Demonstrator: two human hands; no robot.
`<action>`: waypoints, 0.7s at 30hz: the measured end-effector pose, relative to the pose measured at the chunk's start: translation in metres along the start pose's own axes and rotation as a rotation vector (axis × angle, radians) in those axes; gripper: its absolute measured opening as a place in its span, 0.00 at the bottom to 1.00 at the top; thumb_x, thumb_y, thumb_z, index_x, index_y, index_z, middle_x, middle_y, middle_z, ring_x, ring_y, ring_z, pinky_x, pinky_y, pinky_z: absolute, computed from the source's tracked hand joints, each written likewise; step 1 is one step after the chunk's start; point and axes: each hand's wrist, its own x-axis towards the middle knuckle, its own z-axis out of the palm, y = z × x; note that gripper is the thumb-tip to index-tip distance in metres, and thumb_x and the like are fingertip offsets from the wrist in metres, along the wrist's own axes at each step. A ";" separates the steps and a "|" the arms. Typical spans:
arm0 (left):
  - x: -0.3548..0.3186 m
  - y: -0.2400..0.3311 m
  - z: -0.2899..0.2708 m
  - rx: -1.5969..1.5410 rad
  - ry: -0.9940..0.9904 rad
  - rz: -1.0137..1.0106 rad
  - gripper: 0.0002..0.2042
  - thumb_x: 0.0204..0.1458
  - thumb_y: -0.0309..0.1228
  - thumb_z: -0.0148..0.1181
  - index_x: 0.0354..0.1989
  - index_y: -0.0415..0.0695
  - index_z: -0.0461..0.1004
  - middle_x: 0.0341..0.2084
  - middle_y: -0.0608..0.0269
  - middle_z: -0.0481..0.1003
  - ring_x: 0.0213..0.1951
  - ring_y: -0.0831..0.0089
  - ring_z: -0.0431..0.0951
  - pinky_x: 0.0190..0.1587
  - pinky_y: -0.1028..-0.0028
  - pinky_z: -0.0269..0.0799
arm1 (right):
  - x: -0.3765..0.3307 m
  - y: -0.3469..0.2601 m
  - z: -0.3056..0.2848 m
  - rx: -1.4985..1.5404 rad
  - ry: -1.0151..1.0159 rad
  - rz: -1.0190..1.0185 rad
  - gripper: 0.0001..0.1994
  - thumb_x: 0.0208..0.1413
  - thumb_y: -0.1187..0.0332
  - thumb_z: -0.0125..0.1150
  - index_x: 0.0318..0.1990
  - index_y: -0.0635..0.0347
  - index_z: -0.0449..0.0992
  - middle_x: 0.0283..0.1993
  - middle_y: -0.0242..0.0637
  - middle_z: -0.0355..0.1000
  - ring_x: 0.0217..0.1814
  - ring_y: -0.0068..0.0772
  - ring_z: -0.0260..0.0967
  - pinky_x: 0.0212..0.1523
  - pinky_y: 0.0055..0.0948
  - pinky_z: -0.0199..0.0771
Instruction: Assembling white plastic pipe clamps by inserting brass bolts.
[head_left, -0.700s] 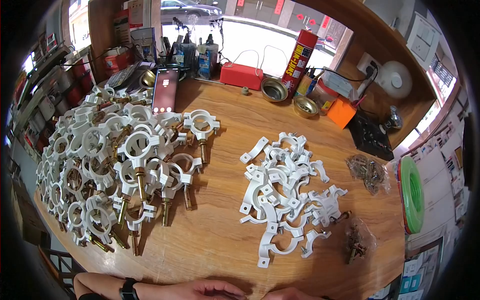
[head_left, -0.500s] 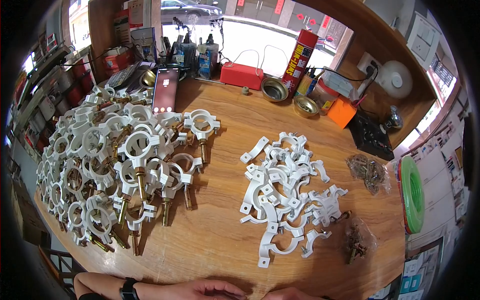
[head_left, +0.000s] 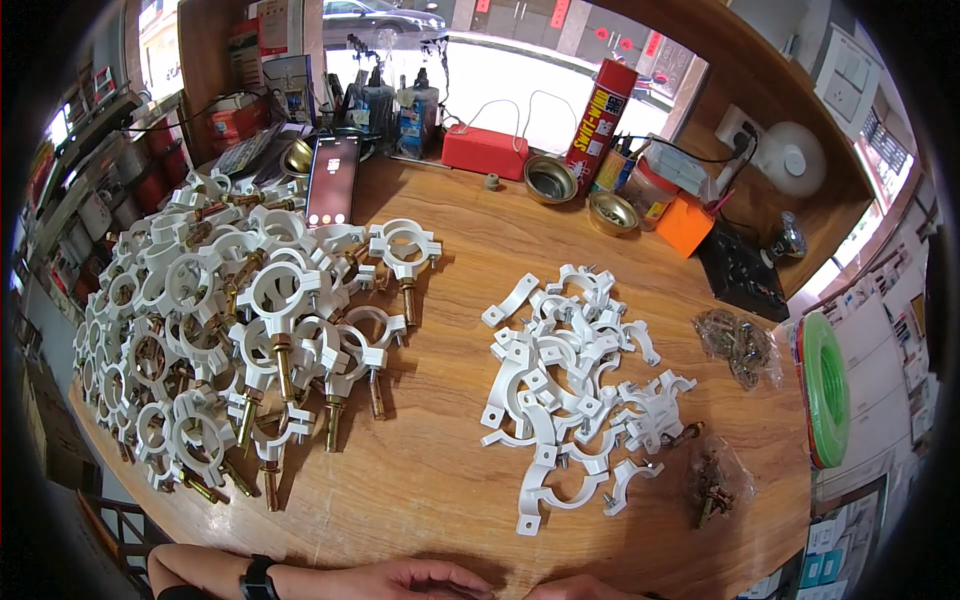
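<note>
left hand by the near edge of the wooden table, fingers kinda half-curled, can't tell if it's got anything | right hand by same edge, mostly cropped, can't tell its grip | white ring clamps piled table-left, loose half-clamps right of table's middle

"Where's the left forearm?"
"Lying nearly level along the lower edge, slanting slightly down toward the wrist."
"And the left hand?"
"Back of it up, fingers loosely bent and pointing right; its underside is cut off."
"The right hand?"
"Only a low, rounded part shows, just beside the left fingertips, a gap between. Its fingers can't be made out."
</note>
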 end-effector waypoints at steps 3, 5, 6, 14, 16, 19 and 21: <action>0.000 0.000 0.000 -0.013 0.002 -0.009 0.16 0.57 0.26 0.47 0.54 0.39 0.61 0.50 0.58 0.67 0.47 0.72 0.71 0.48 0.72 0.69 | 0.000 0.000 0.000 -0.010 0.001 -0.014 0.06 0.52 0.70 0.56 0.33 0.64 0.74 0.27 0.44 0.71 0.30 0.39 0.70 0.31 0.30 0.68; 0.000 0.000 0.000 -0.011 0.004 -0.014 0.16 0.57 0.26 0.48 0.54 0.39 0.62 0.50 0.58 0.67 0.47 0.72 0.71 0.48 0.72 0.69 | 0.000 0.000 0.000 -0.020 0.006 -0.033 0.06 0.52 0.70 0.56 0.32 0.64 0.74 0.27 0.44 0.71 0.30 0.39 0.70 0.31 0.30 0.68; 0.000 0.000 0.000 -0.005 0.006 -0.017 0.16 0.57 0.26 0.48 0.54 0.39 0.62 0.50 0.59 0.67 0.47 0.72 0.71 0.48 0.72 0.69 | 0.000 0.000 0.000 -0.018 0.004 -0.029 0.06 0.52 0.70 0.56 0.32 0.64 0.74 0.27 0.44 0.71 0.30 0.39 0.70 0.31 0.30 0.68; 0.001 -0.001 -0.002 0.040 -0.017 0.010 0.16 0.56 0.27 0.49 0.53 0.39 0.62 0.43 0.59 0.71 0.44 0.73 0.72 0.45 0.73 0.71 | 0.000 0.000 0.000 -0.021 0.011 -0.033 0.06 0.52 0.70 0.55 0.32 0.64 0.73 0.27 0.44 0.71 0.30 0.39 0.71 0.31 0.30 0.68; 0.001 -0.001 -0.002 0.038 -0.005 0.009 0.16 0.56 0.27 0.50 0.53 0.39 0.63 0.41 0.59 0.72 0.43 0.73 0.72 0.44 0.74 0.71 | 0.000 0.000 0.000 -0.013 0.008 -0.019 0.06 0.52 0.71 0.55 0.32 0.64 0.73 0.28 0.44 0.71 0.30 0.39 0.71 0.31 0.30 0.68; 0.001 -0.002 -0.001 0.036 0.008 0.004 0.16 0.56 0.28 0.51 0.52 0.39 0.64 0.39 0.60 0.73 0.42 0.74 0.73 0.43 0.75 0.71 | 0.000 0.000 0.000 -0.014 0.005 -0.016 0.06 0.52 0.71 0.55 0.32 0.64 0.73 0.28 0.44 0.71 0.30 0.40 0.71 0.31 0.31 0.68; 0.001 -0.003 -0.001 0.028 0.007 0.002 0.16 0.56 0.28 0.51 0.52 0.39 0.64 0.39 0.60 0.73 0.42 0.74 0.73 0.43 0.75 0.71 | 0.000 0.000 0.000 -0.021 0.004 -0.023 0.06 0.52 0.71 0.55 0.32 0.64 0.73 0.28 0.44 0.71 0.31 0.40 0.71 0.31 0.31 0.69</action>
